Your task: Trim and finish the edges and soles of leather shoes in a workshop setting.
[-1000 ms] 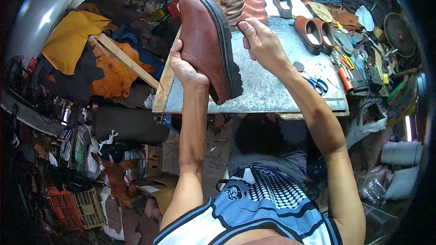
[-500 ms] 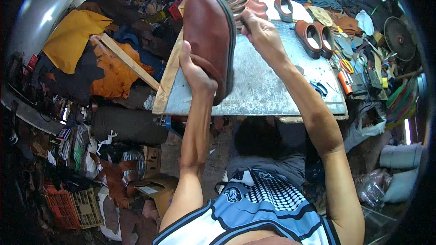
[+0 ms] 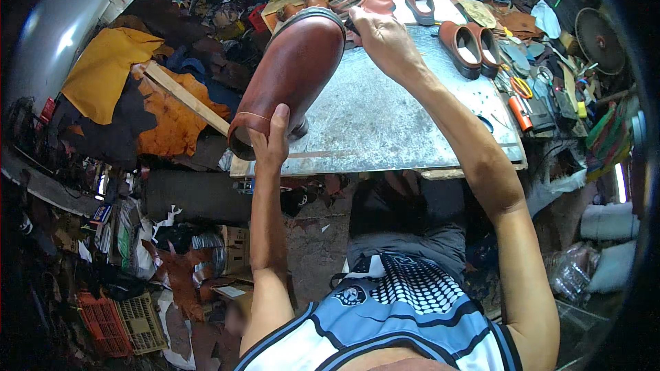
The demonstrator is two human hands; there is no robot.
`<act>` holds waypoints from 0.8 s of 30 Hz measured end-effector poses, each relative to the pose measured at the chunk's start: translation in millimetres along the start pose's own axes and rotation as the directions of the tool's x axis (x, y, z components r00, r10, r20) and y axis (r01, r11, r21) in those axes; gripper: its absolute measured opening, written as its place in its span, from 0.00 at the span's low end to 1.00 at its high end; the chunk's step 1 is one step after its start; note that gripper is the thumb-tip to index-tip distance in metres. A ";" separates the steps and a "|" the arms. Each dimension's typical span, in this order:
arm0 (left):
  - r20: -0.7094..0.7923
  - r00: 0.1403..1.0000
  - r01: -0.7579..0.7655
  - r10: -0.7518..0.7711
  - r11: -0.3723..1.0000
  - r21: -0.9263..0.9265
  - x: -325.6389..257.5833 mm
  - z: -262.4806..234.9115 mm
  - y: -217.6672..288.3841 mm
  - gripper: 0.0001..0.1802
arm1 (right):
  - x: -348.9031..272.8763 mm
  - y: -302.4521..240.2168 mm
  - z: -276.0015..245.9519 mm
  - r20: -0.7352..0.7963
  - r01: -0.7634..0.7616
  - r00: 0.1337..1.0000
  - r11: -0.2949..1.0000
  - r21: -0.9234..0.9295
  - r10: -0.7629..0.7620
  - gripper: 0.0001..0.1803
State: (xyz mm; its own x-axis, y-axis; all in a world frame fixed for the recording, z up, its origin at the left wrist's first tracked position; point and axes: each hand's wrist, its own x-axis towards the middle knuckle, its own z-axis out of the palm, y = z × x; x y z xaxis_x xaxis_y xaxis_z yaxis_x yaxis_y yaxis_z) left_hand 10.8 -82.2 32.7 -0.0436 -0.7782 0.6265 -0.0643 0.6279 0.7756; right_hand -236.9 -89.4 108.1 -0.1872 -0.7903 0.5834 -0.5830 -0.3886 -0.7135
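Observation:
A reddish-brown leather clog (image 3: 297, 69) is tilted over the left side of the worktable, its toe pointing away and up and its opening toward me. My left hand (image 3: 270, 141) grips it at the opening end, thumb on top of the leather. Just right of the toe, my right hand (image 3: 386, 45) is closed in a pinch. Something small and dark shows at its fingertips, too hidden to name. Behind my hands, several similar brown clogs (image 3: 371, 1) sit at the table's far side. A pair of brown shoes (image 3: 459, 47) and a single one (image 3: 416, 8) stand further right.
The worktable (image 3: 392, 120) has a worn grey metal top with wooden edging. Orange-handled scissors (image 3: 520, 87) and an orange cylinder (image 3: 520, 114) lie at its right edge. Left of it are leather scraps (image 3: 175, 113), a wooden bar (image 3: 187, 98) and plastic crates (image 3: 141, 323).
The clog has tipped and swung, so its opening end is now lower and further left and its upper faces me more. My right hand has moved slightly left and away.

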 end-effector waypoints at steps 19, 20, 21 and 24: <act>-0.002 0.999 0.047 -0.048 0.993 -0.106 4.7 -0.5 2.4 0.35 | -5.3 9.9 3.8 0.054 0.198 0.980 0.965 -0.175 -0.191 0.28; -0.015 0.997 0.069 -0.071 0.991 -0.114 4.2 0.5 3.0 0.35 | -5.3 9.1 4.0 0.038 0.172 0.985 0.975 -0.142 -0.168 0.29; -0.014 0.997 0.070 -0.072 0.991 -0.115 4.4 1.0 3.4 0.35 | -5.0 8.3 4.2 0.023 0.147 0.989 0.983 -0.108 -0.145 0.30; -0.010 0.997 0.075 -0.077 0.989 -0.127 5.2 0.9 4.5 0.36 | -3.6 5.3 4.0 -0.004 0.109 0.994 0.992 -0.057 -0.110 0.31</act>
State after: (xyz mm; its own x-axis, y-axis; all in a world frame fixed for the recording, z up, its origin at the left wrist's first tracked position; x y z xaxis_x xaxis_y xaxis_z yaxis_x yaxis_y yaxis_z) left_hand 9.4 -83.4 39.3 -0.0289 -0.8239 0.5659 0.0594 0.5638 0.8238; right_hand -236.1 -90.5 100.7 -0.1255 -0.7410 0.6597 -0.6440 -0.4450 -0.6223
